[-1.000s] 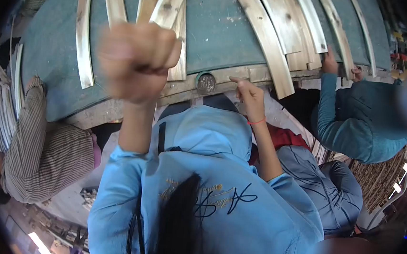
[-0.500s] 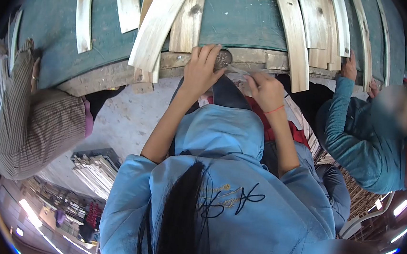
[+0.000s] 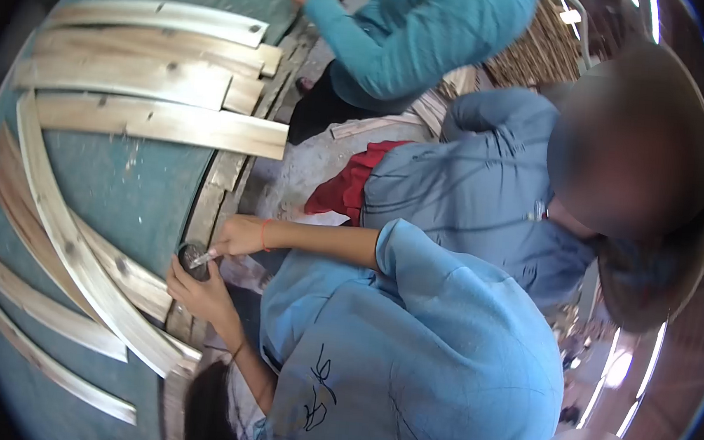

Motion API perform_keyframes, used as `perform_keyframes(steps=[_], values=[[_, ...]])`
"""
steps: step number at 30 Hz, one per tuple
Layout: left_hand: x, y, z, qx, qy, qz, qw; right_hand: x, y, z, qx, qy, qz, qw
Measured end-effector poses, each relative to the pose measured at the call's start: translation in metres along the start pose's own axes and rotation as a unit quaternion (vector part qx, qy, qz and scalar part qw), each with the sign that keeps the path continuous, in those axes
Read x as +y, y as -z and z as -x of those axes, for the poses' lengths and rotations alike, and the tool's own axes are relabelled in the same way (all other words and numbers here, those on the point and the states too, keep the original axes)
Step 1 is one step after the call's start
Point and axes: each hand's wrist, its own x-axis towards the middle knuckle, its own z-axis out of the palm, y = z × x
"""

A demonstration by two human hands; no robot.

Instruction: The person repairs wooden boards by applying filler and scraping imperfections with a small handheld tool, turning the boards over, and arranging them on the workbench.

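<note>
My left hand is closed around the side of a small dark round tin at the edge of the green-topped table. My right hand, with a red string on its wrist, pinches a thin pale stick-like tool. The tool's tip reaches into the mouth of the tin; its exact kind is too small to make out. Close to my left hand, a long curved wooden strip lies across other strips, its end sticking out past the table edge.
More wooden boards lie on the green tabletop, some overhanging the wooden edge rail. A person in a grey-blue shirt is close on my right. Beyond, a person in a teal sleeve handles a strip.
My view has swung to the right, so the table now appears at the left and the neighbouring people fill more of the picture. The tool has moved from beside the tin into its mouth.
</note>
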Motion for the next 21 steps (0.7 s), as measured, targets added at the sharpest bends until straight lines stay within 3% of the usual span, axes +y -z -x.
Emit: perform_keyframes(steps=[1,6,7,9,10,11,12,13,14,15,17,18,19,21], values=[[0.001,-0.003,-0.003,-0.002,-0.024,0.014,1.000,0.004,-0.002,0.005,-0.028,-0.052,-0.064,0.996],[-0.002,0.014,-0.002,-0.045,-0.037,0.009,0.998,0.020,-0.017,0.048,0.066,-0.130,-0.034,0.989],[-0.004,0.016,-0.003,-0.054,-0.040,0.002,0.998,0.010,-0.015,0.062,0.085,-0.095,0.019,0.992],[-0.012,0.010,0.001,-0.062,-0.072,0.018,0.995,0.012,-0.023,0.077,0.085,-0.099,-0.031,0.991],[-0.007,0.020,-0.003,-0.131,-0.025,0.027,0.991,0.002,-0.020,0.082,0.084,-0.100,0.015,0.991],[0.005,0.050,-0.009,-0.155,-0.016,-0.010,0.988,0.008,-0.027,0.080,0.109,-0.054,-0.022,0.992],[-0.001,0.077,-0.005,-0.147,-0.036,-0.008,0.988,-0.006,-0.026,0.077,0.129,-0.076,-0.055,0.987],[0.000,0.104,-0.001,-0.136,-0.032,-0.009,0.990,-0.021,-0.024,0.074,0.181,-0.038,-0.118,0.976],[-0.012,0.134,-0.003,-0.071,-0.016,-0.014,0.997,-0.022,-0.012,0.063,0.148,-0.081,-0.105,0.980],[-0.018,0.149,-0.005,-0.011,-0.018,-0.010,1.000,-0.027,-0.003,0.051,0.161,-0.031,-0.113,0.980],[-0.053,0.169,-0.011,0.064,0.066,-0.113,0.989,-0.025,0.016,0.021,0.155,0.017,-0.118,0.981],[-0.067,0.176,-0.016,0.125,0.125,-0.194,0.965,-0.027,0.024,0.003,0.155,0.066,-0.069,0.983],[-0.074,0.174,-0.017,0.127,0.132,-0.200,0.963,-0.031,0.035,-0.015,0.156,0.114,-0.019,0.981],[-0.094,0.166,-0.013,-0.005,0.301,-0.123,0.946,-0.062,0.037,-0.040,0.140,0.129,-0.056,0.980]])
